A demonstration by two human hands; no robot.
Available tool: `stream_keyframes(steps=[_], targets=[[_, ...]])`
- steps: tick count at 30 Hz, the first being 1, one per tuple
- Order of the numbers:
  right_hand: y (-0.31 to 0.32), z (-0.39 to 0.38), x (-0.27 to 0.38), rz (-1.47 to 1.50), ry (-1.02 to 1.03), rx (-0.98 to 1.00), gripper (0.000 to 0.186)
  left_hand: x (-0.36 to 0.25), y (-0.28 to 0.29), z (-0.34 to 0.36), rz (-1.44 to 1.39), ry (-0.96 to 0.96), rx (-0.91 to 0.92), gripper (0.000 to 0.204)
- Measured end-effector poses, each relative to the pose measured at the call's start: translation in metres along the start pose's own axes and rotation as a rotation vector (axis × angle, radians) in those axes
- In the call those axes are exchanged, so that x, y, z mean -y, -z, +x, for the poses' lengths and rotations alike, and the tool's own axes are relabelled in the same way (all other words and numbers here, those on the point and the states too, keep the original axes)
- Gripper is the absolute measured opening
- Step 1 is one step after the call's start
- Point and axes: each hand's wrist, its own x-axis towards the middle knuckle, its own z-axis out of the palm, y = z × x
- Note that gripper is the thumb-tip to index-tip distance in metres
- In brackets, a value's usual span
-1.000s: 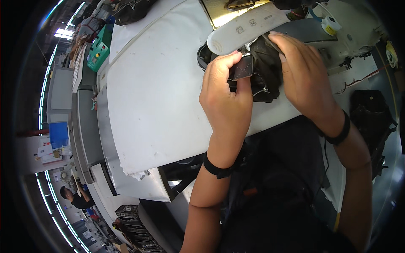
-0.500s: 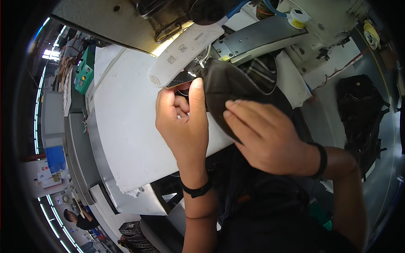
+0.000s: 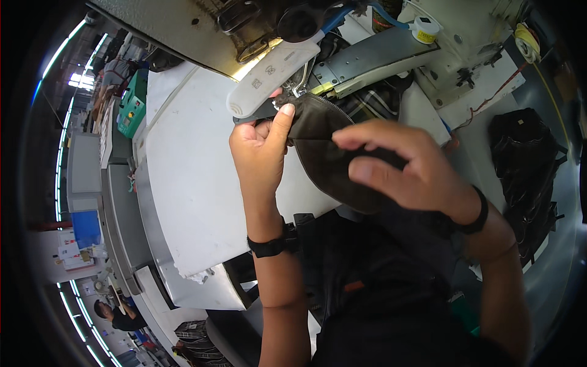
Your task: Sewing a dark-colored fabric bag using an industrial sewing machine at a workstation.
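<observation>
A dark brown piece of cloth (image 3: 318, 162) hangs over the near edge of the white worktable (image 3: 202, 177). A metal-toothed zipper (image 3: 338, 111) curves along its far side. The cloth's far left corner lies by the presser foot (image 3: 299, 92) of a sewing machine (image 3: 177, 33). My left hand (image 3: 262, 147) pinches that corner, thumb on top and fingers curled beneath. Over the cloth's right part is my right hand (image 3: 409, 168), thumb and index finger apart with nothing between them. Whether its fingertips touch the cloth I cannot tell.
A white rounded machine cover (image 3: 266, 82) and a grey metal arm (image 3: 373, 64) stand just beyond my hands. Dark garments (image 3: 523, 171) lie at the right. A green box (image 3: 133, 105) is at the far left; a person (image 3: 119, 315) is in the background.
My right hand has lifted off the cloth's edge, moved slightly right and spread its thumb from its fingers. My left thumb has shifted onto the cloth's corner. The view has tilted slightly.
</observation>
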Motion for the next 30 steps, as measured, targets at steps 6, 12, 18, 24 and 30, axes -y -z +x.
stream_keyframes(steps=[6,12,18,24,30], targets=[[-0.02,0.054,-0.025,-0.263,-0.124,-0.194,0.035,0.0,-0.013,0.002,-0.077,-0.046,-0.121,0.03],[-0.041,0.073,-0.027,-0.374,-0.132,-0.313,0.046,0.004,-0.017,0.011,-0.044,-0.084,-0.171,0.018],[-0.036,0.076,-0.037,-0.272,-0.219,-0.308,0.053,-0.004,-0.016,0.009,-0.01,0.061,-0.181,0.017],[-0.035,0.082,-0.036,-0.196,-0.245,-0.288,0.055,-0.01,-0.016,0.012,-0.135,0.079,-0.151,0.017],[-0.035,0.08,-0.035,-0.213,-0.24,-0.29,0.056,-0.001,-0.015,0.011,-0.131,0.055,-0.164,0.016]])
